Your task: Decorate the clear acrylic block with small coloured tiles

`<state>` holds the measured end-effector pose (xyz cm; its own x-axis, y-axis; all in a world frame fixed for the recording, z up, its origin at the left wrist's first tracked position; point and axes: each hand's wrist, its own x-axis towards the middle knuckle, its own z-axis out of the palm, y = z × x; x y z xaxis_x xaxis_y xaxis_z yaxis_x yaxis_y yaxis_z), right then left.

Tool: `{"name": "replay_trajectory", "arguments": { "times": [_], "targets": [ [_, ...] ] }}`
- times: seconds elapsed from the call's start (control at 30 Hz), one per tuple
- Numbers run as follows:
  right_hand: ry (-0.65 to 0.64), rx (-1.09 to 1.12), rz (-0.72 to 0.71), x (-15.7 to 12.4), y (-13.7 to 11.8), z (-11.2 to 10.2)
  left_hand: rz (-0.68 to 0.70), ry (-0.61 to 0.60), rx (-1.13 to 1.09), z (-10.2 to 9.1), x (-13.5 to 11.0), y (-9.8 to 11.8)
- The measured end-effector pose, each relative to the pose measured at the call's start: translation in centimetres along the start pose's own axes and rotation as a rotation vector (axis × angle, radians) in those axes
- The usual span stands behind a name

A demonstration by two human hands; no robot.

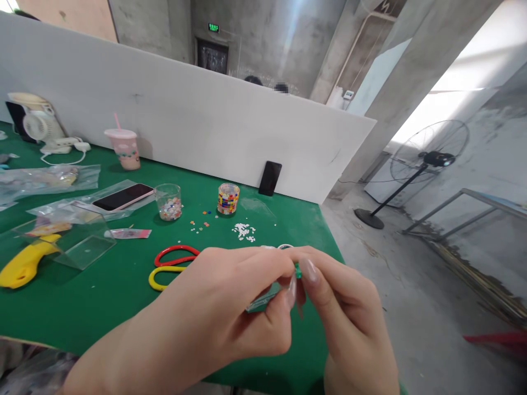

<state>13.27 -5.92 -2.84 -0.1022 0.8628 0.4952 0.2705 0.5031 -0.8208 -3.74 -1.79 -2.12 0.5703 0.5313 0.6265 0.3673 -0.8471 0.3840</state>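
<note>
My left hand (222, 307) and my right hand (346, 312) meet in front of me, above the near right corner of the green table (123, 291). Both are closed in a pinch, fingertips touching. Between them sits a tiny green piece (297, 270), gripped by the right thumb and forefinger. The left fingers press on a thin, partly hidden strip or bag (263, 300) under it. Just beyond the hands lie a red loop (175, 255) and a yellow loop (162, 277), and a small heap of white bits (244, 231).
On the table: a small multicoloured block cylinder (228, 198), a clear cup of beads (168, 202), a phone (123, 196), a yellow tool (24, 263), plastic bags (45, 178), a pink drink cup (122, 148). A white partition (206, 120) backs the table. A floor fan (428, 159) stands at right.
</note>
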Motion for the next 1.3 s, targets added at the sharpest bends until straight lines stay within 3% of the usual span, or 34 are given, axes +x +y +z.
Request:
{"name": "replay_trajectory", "arguments": {
  "times": [0.37, 0.67, 0.73, 0.87, 1.07, 1.3],
  "targets": [
    [0.047, -0.028, 0.026, 0.0, 0.4, 0.2, 0.085, 0.021, 0.033, 0.5, 0.5, -0.1],
    [0.125, -0.067, -0.069, 0.4, 0.0, 0.6, 0.107, 0.011, 0.094, 0.8, 0.5, 0.3],
    [0.093, -0.048, -0.072, 0.5, -0.1, 0.3, 0.095, -0.003, 0.079, 0.7, 0.4, 0.3],
    [-0.005, 0.022, 0.002, 0.6, -0.5, -0.2, 0.049, -0.073, -0.107, 0.4, 0.6, 0.3],
    [0.066, 0.016, 0.043, 0.3, -0.7, -0.2, -0.031, -0.149, -0.326, -0.3, 1.1, 0.3],
    [0.097, 0.014, 0.055, 0.0, -0.6, -0.1, -0.126, -0.216, -0.503, 0.3, 1.0, 0.1]
  ]
}}
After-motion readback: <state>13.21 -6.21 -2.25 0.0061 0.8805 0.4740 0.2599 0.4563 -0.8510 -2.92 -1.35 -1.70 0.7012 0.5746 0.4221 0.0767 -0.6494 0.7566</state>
